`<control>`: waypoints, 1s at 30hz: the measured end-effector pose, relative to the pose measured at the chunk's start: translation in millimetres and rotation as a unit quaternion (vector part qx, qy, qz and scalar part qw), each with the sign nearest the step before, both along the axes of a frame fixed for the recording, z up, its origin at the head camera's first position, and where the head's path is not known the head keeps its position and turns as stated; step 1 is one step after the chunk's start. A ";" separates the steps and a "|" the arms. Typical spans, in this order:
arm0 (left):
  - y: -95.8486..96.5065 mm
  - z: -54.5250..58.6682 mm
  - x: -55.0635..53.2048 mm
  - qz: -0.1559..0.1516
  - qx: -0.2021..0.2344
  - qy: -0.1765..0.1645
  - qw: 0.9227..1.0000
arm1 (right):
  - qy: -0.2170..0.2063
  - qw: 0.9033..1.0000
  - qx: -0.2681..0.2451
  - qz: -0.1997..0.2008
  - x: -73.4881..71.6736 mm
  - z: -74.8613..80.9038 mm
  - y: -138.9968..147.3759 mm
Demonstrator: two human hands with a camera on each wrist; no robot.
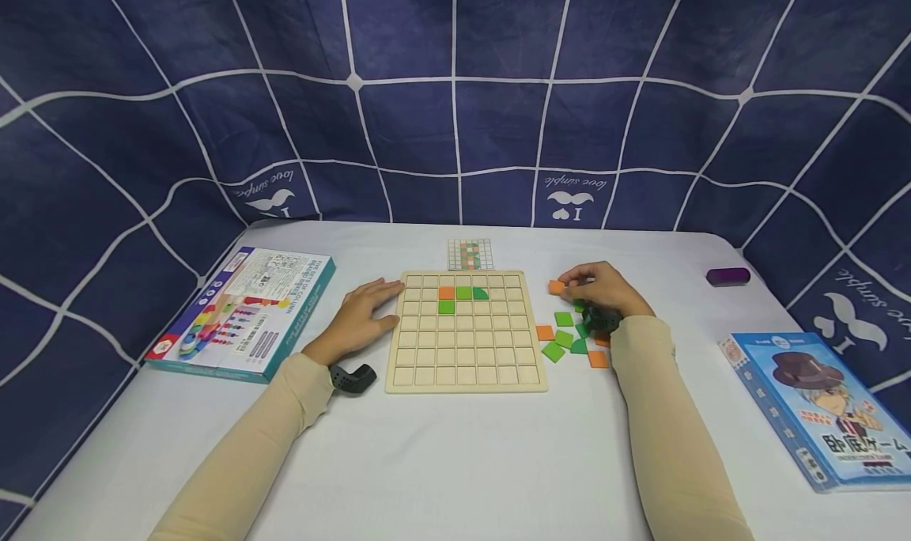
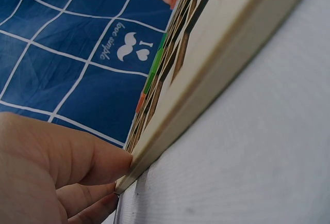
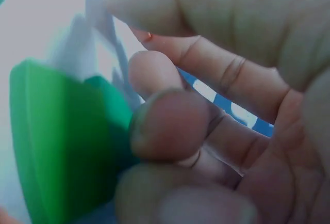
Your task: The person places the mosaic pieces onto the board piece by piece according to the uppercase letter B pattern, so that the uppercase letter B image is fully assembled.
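A wooden grid board lies flat, with an orange square tile, green square tiles and a green rounded tile set in its upper cells. My left hand rests beside the board's left side, thumb and fingertips against the edge. To the right of the board, my right hand pinches another orange square tile between thumb and forefinger. Below that hand are loose green and orange tiles, some hidden by the wrist. The right wrist view shows a green tile close up, near the curled fingers.
A small pattern card lies just beyond the board's far edge. On the left is a flat game box; a blue box sits on the right. A dark purple case is at the far right. Blue cloth hangs behind the table.
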State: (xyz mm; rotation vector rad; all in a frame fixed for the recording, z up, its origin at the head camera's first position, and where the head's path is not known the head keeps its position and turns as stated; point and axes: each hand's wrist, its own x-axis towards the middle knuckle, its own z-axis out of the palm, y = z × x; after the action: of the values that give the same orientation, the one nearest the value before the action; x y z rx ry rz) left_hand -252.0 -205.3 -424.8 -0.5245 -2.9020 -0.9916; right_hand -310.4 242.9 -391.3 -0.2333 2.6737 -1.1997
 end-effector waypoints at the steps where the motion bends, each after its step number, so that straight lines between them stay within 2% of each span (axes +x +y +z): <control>1: 0.0 0.0 0.0 0.000 0.000 0.000 1.000 | 0.003 1.000 -0.001 0.002 -0.1 1.1 -1.6; 9: -0.5 -0.6 -0.4 -0.001 0.000 0.004 1.000 | 0.016 0.999 -0.030 0.040 -1.0 12.6 -20.1; 18: 0.3 -0.5 0.0 0.001 -0.001 0.001 1.000 | -0.019 0.992 -0.102 0.069 0.3 18.3 -50.5; 24: 1.0 0.7 0.3 -0.005 -0.004 0.005 1.000 | -0.030 0.988 -0.137 0.065 3.9 17.1 -66.2; 30: 1.2 1.3 0.1 -0.004 -0.004 0.003 1.000 | -0.061 0.984 -0.162 0.049 8.0 16.5 -80.8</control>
State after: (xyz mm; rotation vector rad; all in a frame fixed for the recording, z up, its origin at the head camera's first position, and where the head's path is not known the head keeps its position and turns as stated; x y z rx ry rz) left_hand -251.8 -204.1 -423.6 -0.5386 -2.9011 -0.9783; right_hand -302.5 162.2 -374.8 -0.3239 2.3254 -1.5596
